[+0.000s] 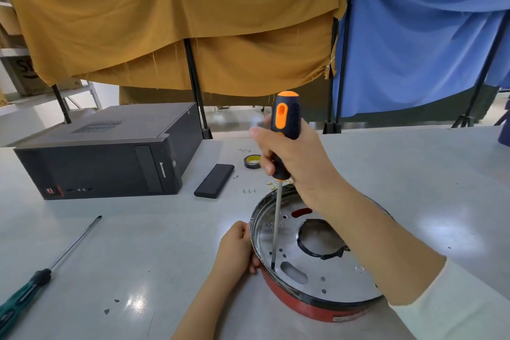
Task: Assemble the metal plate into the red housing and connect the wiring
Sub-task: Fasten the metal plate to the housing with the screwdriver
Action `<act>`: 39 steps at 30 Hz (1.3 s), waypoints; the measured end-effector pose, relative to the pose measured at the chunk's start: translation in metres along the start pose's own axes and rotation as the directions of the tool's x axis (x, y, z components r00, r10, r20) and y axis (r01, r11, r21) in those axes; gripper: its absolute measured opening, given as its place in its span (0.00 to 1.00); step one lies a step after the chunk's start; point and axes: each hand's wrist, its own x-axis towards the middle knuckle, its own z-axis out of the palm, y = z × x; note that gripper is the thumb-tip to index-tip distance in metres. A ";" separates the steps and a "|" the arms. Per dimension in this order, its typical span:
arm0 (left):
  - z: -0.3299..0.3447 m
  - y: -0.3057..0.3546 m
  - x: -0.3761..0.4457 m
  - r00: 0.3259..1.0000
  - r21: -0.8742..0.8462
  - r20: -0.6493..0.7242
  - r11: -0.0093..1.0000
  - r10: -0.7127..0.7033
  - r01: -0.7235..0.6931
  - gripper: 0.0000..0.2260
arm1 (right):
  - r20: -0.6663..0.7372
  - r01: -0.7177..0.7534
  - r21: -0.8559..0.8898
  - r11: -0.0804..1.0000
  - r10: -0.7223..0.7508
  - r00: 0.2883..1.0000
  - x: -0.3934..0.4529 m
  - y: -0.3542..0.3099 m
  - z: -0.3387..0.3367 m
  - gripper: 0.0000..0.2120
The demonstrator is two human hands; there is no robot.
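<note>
A round red housing (309,309) lies on the grey table at the lower right. A shiny metal plate (311,268) with holes, slots and a large central opening sits inside it. My right hand (295,157) grips the handle of an orange and black screwdriver (285,119), held nearly upright. Its tip (272,266) rests on the plate near the left rim. My left hand (237,248) holds the housing's left edge, fingers curled over the rim. No wiring is visible.
A black desktop computer case (110,152) lies at the left. A black flat box (214,181), a roll of tape (252,160) and several small screws (249,190) lie behind the housing. A green-handled screwdriver (41,276) lies at the lower left.
</note>
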 end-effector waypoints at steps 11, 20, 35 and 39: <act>0.002 -0.002 0.000 1.000 0.013 -0.017 1.000 0.024 -0.024 0.08 | -0.192 0.024 -0.038 0.999 -0.031 0.981 0.002 0.006 0.015 0.14; -0.002 0.000 -0.001 0.999 -0.021 0.006 0.999 0.036 -0.035 0.10 | 0.385 -0.153 0.143 0.978 0.087 0.919 0.015 -0.014 -0.008 0.02; 0.000 0.001 -0.003 1.000 -0.022 -0.016 1.000 0.017 -0.017 0.10 | 0.367 -0.102 0.060 0.993 0.073 0.927 0.006 -0.023 -0.006 0.02; 0.001 0.000 -0.003 1.000 -0.005 -0.023 1.000 0.022 -0.022 0.08 | 0.522 -0.194 0.193 0.962 0.067 0.850 0.007 -0.024 -0.004 0.08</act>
